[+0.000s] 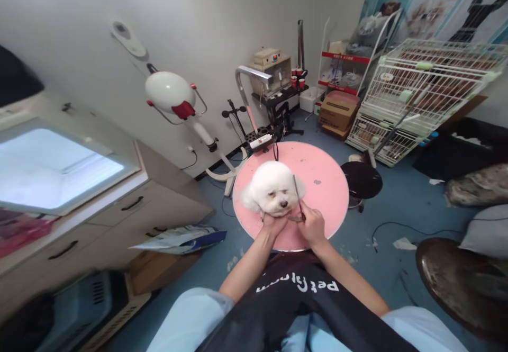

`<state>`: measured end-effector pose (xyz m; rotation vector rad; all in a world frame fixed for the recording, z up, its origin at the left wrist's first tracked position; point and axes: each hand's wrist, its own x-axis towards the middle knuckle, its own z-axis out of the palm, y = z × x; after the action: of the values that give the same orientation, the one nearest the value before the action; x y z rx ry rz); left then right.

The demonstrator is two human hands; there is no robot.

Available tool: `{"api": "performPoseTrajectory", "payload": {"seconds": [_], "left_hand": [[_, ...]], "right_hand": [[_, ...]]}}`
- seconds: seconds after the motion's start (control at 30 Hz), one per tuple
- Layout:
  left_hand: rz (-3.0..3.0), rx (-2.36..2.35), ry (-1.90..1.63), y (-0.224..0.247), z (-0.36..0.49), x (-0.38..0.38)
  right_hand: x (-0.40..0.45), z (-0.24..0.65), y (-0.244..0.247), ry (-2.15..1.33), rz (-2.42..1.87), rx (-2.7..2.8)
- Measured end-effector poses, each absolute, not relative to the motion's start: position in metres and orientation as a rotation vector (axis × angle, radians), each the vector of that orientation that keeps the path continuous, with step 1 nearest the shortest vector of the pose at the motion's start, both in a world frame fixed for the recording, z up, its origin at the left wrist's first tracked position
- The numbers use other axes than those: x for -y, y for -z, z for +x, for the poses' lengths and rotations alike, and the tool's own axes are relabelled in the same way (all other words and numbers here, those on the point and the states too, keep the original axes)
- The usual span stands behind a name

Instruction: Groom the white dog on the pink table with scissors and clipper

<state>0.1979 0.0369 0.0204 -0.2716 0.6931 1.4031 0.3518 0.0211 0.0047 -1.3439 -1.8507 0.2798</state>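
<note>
Small white dog on a round pink table, held under the chin and met with scissors.

Head view: the white fluffy dog (273, 188) lies on the pink grooming table (321, 174), face toward the person. The left hand (273, 225) cups the dog's chin, fingers closed around the jaw fur. The right hand (313, 226) grips scissors (297, 196), blades pointing up beside the dog's cheek. A stand dryer (170, 95) rises left of the table; wire cages (428, 90) stack at right.
</note>
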Motion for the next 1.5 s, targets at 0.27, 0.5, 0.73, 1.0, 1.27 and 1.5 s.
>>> {"api": "performPoseTrajectory", "payload": {"seconds": [0.27,0.5,0.73,1.0,1.27,1.5], "left_hand": [[-0.415,-0.792,-1.327,-0.006,0.178,-0.028],[-0.536,-0.71,-1.476,-0.023,0.175,-0.024],[-0.446,-0.654,-1.434,-0.024,0.184,-0.032],[-0.325,-0.649,-1.305,0.001,0.164,-0.03],[-0.33,-0.8,-1.388,-0.029,0.139,-0.032],[-0.305,-0.825,-1.37,-0.046,0.146,-0.036]], "right_hand": [[-0.023,0.35,-0.008,-0.466,-1.232,1.869],[-0.021,0.365,0.008,-0.482,-1.33,1.768],[-0.02,0.328,-0.007,-0.236,-1.039,1.992],[-0.017,0.341,0.004,-0.463,-1.112,1.881],[-0.041,0.404,0.085,-0.98,-1.854,1.585],[-0.044,0.408,0.057,-1.258,-1.721,1.48]]}}
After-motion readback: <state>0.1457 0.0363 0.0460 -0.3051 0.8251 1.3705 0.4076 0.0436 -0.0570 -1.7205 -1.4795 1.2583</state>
